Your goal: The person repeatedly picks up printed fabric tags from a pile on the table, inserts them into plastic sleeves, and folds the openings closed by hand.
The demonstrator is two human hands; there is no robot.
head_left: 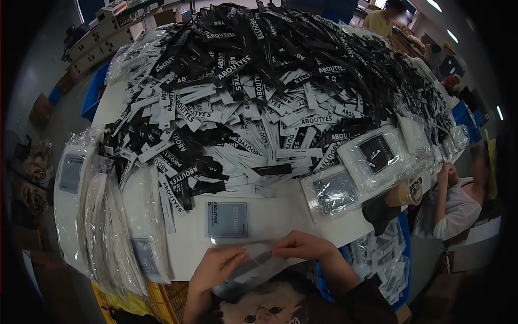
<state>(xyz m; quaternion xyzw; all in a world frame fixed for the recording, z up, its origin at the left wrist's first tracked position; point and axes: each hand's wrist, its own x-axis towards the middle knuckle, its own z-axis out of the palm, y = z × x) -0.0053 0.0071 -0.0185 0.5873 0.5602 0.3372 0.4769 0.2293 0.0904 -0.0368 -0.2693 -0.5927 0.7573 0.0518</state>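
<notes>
Close to my body at the table's front edge, a translucent plastic bag [249, 275] is stretched between both hands. My left hand [218, 264] pinches its upper left edge, fingers closed. Fingertips of my right hand [302, 246] are closed on its upper right edge. Just beyond my hands, a clear bag with a grey ABOUTYES panel [226, 220] lies flat on the white table [275, 216]. Behind it rises a large heap of black and white ABOUTYES strips [253, 102]. Whether anything is inside the held bag cannot be made out.
Stacks of clear bags [102, 216] line the left; more bag packs [372, 154] and a tape roll [414, 190] sit right. A blue crate of bags [380, 259] stands below right, a yellow crate [167, 299] below left. Another person [458, 210] sits at right.
</notes>
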